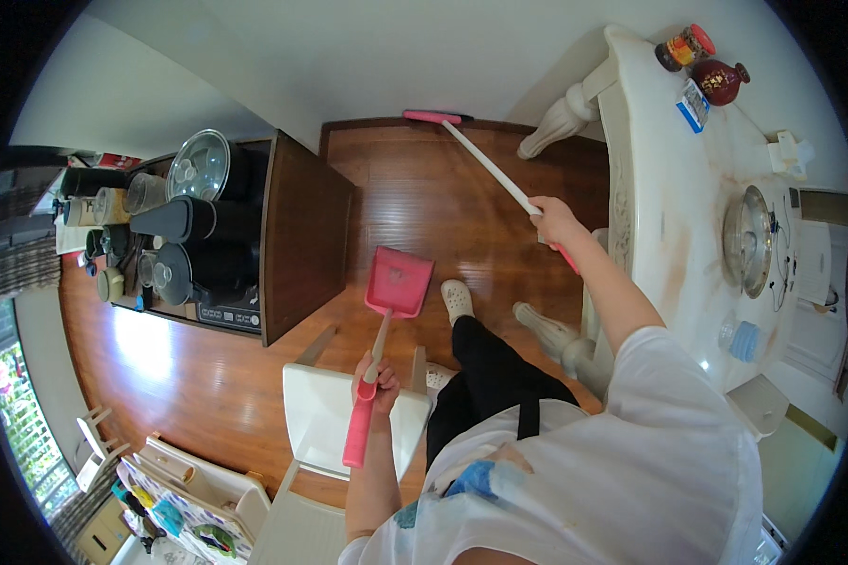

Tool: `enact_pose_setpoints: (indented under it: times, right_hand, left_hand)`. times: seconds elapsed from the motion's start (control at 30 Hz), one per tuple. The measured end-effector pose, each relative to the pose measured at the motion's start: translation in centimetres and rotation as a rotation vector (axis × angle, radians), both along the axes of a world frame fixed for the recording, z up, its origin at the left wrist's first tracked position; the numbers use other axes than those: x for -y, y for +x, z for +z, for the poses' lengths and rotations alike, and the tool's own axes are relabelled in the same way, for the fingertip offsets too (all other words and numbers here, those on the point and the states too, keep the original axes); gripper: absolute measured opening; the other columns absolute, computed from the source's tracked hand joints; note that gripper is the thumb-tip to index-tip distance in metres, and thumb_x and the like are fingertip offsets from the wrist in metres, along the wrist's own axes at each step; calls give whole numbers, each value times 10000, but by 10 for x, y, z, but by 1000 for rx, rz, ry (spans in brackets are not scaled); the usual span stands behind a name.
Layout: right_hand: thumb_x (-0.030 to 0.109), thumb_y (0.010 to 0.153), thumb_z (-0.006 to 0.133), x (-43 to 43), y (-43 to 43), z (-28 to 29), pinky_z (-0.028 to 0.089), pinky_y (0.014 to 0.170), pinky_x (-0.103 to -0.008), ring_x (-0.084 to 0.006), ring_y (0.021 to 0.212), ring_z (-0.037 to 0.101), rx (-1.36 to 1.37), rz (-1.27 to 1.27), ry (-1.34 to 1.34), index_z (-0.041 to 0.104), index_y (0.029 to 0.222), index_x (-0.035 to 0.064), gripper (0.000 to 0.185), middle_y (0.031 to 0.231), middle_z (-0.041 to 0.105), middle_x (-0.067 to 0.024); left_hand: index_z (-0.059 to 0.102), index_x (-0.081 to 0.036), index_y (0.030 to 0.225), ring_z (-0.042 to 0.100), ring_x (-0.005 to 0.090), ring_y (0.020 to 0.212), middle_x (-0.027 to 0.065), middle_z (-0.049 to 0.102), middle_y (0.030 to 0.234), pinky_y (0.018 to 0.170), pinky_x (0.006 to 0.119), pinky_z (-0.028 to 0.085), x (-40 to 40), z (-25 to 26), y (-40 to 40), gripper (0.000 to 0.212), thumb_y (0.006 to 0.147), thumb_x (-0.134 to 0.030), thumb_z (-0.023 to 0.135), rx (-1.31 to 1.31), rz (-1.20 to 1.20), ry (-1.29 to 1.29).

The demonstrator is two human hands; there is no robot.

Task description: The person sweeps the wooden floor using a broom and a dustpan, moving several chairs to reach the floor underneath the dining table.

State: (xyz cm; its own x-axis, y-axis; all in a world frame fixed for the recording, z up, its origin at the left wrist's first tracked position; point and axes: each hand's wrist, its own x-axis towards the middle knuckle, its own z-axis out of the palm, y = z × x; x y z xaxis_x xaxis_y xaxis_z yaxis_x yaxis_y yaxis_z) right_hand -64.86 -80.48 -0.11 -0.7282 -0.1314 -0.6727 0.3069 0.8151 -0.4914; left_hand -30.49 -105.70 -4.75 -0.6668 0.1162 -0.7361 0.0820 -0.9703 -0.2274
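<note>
My right hand is closed around the white handle of a broom, near its pink grip. The broom's pink head lies against the dark baseboard at the foot of the wall. My left hand holds the handle of a long-handled dustpan, just beyond its pink grip. The dustpan's pink pan is over the wood floor, its opening turned toward the wall; whether it touches the floor I cannot tell. No debris can be made out in it.
A brown cabinet with pots and jars stands left. At right is a white carved-leg table bearing jars and a lidded pan. A white chair stands under my left forearm. My feet are on the wood floor.
</note>
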Motion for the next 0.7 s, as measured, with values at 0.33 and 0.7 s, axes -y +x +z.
enact_pose_setpoints:
  times: [0.33, 0.7]
  right_hand:
    - [52, 811, 459, 39, -4, -8, 363, 345, -294, -143, 392, 428, -3, 95, -133, 450, 1184, 68, 373, 604, 482, -72]
    - [63, 815, 468, 81, -6, 10, 361, 331, -280, -156, 368, 434, -3, 190, -168, 446, 1174, 50, 359, 621, 486, -91]
  left_hand:
    - [426, -73, 758, 377, 127, 449, 48, 434, 619, 379, 221, 292, -5, 1, 1, 194, 864, -233, 453, -16, 18, -21]
    - [447, -63, 726, 367, 123, 462, 39, 450, 604, 389, 222, 303, -9, 10, 6, 295, 884, -309, 407, 0, 3, -45]
